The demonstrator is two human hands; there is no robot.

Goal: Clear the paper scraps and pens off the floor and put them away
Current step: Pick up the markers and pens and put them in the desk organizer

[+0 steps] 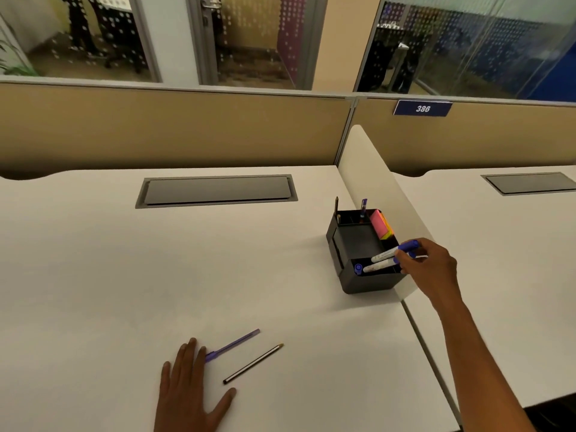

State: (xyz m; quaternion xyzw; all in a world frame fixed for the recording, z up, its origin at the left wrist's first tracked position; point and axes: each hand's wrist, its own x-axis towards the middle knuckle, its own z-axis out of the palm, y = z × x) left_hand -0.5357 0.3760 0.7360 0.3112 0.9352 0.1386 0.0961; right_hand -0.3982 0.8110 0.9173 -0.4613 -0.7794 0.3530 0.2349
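A black desk organiser [363, 280] stands on the white desk [124, 260] against the low divider. My right hand [431, 268] grips a white marker with a blue cap [393, 251] over the organiser's front slot, where a second white marker [375, 267] lies. Near the front of the desk lie a purple pen [233, 344] and a black pencil [253, 363]. My left hand [190, 391] rests flat on the desk, fingers spread, its fingertips touching the purple pen's near end.
Pink and yellow sticky notes [381, 224] and two upright pens [363, 207] fill the organiser's back compartments. A grey cable hatch [216, 191] is set into the desk. A white divider [374, 182] separates this desk from the neighbouring one [498, 244]. Tan partition panels stand behind.
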